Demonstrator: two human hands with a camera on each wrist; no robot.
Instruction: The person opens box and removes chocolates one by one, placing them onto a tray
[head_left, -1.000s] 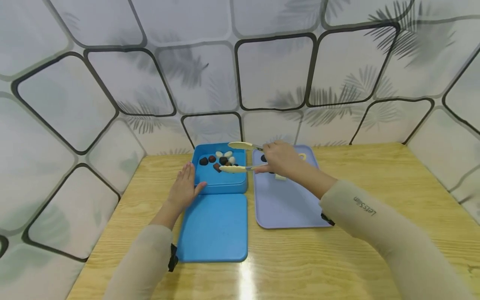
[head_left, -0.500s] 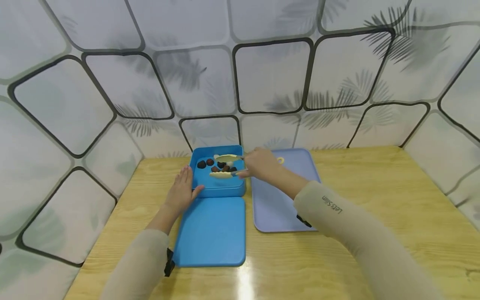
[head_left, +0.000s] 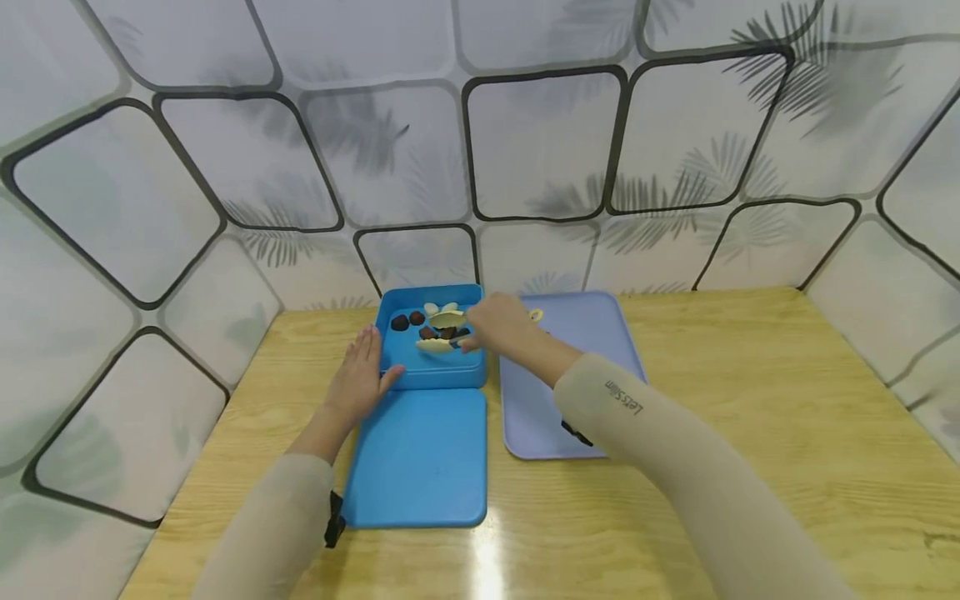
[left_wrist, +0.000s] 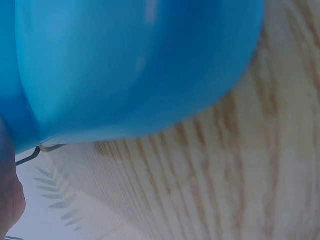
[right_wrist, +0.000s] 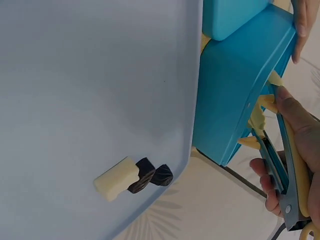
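Tongs point(head_left: 447, 319) gripped in right hand point(head_left: 497, 323) over blue box point(head_left: 441, 378), left hand point(head_left: 358, 377) flat against its side

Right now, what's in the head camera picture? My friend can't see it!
A right hand holds tongs at a blue box of small dark and pale lumps, while a left hand touches the box's left side. A flat blue lid lies in front, and a purple tray sits to the right, on a wooden table.

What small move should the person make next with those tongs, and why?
Probably squeeze the tongs gently: the right hand holds them with their tips apart over the box, and brown pieces show between the tips in the head view, while the left hand rests against the box.
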